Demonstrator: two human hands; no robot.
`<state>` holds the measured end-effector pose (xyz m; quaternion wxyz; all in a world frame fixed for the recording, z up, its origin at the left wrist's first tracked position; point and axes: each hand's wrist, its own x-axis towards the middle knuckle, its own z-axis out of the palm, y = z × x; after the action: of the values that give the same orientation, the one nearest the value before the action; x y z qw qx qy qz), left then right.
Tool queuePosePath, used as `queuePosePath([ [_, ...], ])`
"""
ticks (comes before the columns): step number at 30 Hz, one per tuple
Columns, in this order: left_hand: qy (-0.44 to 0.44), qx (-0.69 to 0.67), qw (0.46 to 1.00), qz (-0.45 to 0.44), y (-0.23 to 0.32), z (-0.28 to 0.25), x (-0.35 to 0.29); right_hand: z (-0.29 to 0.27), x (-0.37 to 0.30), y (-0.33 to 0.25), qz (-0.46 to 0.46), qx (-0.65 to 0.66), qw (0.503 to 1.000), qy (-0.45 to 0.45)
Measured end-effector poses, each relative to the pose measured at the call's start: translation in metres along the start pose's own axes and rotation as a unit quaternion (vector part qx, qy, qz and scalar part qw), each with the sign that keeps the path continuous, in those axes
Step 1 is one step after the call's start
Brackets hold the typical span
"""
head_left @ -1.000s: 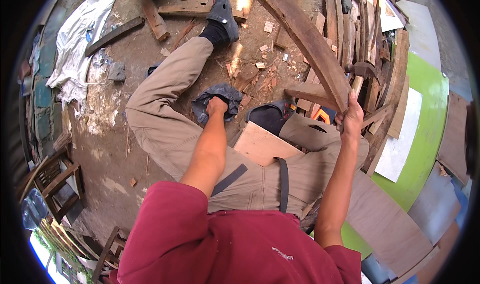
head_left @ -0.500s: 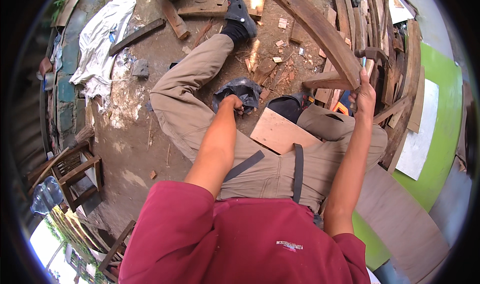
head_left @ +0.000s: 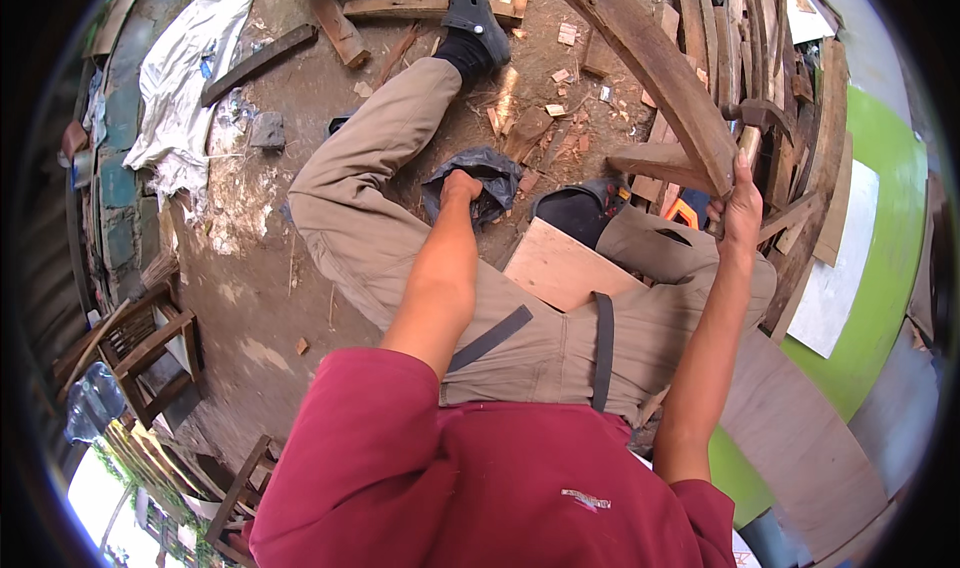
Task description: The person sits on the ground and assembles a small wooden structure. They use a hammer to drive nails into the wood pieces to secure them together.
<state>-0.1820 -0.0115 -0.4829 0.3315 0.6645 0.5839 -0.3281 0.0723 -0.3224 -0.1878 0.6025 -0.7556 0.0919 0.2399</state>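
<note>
A hammer [head_left: 748, 146] stands nearly upright in my right hand [head_left: 741, 211], its metal head above my closed fingers. That hand is right beside the end of a long wooden beam [head_left: 640, 63]. My left hand [head_left: 460, 185] reaches into a black plastic bag [head_left: 497, 175] on the ground between my legs. Its fingers are hidden inside the bag, so their grip does not show. A small flat piece of plywood [head_left: 560, 266] rests by my lap, touching my trousers.
Wood chips [head_left: 567, 34] are scattered over the dirt floor ahead. Stacked planks [head_left: 832, 138] and a green panel [head_left: 893, 228] line the right side. A white cloth [head_left: 190, 78] lies at the far left, with a small wooden stool [head_left: 160, 353] nearer on that side.
My left hand has gone slightly deeper into the black bag, hiding its fingers. My right hand with the hammer sits slightly lower and farther right, and the view has shifted a little.
</note>
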Motion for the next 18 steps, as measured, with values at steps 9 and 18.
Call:
queuePosePath([
  [9,0.074,-0.092,0.986,-0.117,0.007,0.031,0.002,0.002,-0.001,-0.008,0.026,0.002,0.999,0.043],
  [18,0.064,-0.250,0.943,-0.211,0.006,0.014,-0.011,0.001,-0.009,-0.011,0.033,0.004,0.999,0.042],
])
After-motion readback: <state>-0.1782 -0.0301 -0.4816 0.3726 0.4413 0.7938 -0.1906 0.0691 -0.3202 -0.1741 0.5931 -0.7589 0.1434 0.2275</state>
